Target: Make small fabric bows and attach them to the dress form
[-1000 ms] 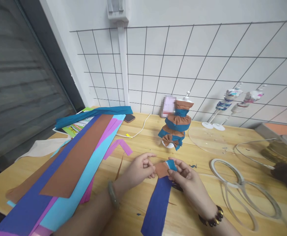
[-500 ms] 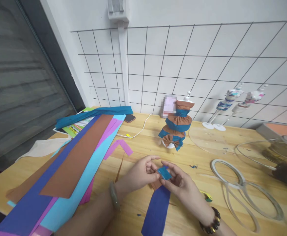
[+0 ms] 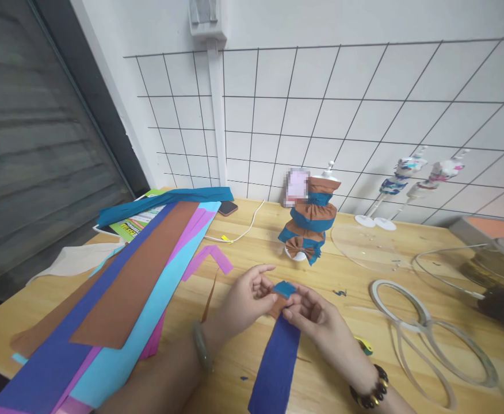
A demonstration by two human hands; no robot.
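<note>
Between my two hands is a small folded piece of crepe paper, teal point(image 3: 284, 288) at its top with brown point(image 3: 278, 305) below. My left hand point(image 3: 252, 299) pinches the piece from the left, thumb against the brown part. From the other side, my right hand point(image 3: 315, 313) grips its right edge between thumb and fingers. Just beneath, a dark blue crepe paper strip point(image 3: 274, 365) runs toward the table's front; whether it is joined to the piece I cannot tell. Beyond my hands stands a miniature dress form point(image 3: 315, 215) wrapped in brown and teal ruffles with a brown bow.
Long crepe paper strips point(image 3: 135, 276) overlap on the left. Rolls of clear tape point(image 3: 401, 305) lie at right, near a yellow-green tool point(image 3: 364, 345). Two small decorated stands point(image 3: 393, 184) are by the wire grid. A phone point(image 3: 227, 208) and white cable point(image 3: 247, 230) lie behind.
The teal part has tilted and shifted slightly up and left, and more brown shows below it. My right fingers have moved lower along the piece's right edge.
</note>
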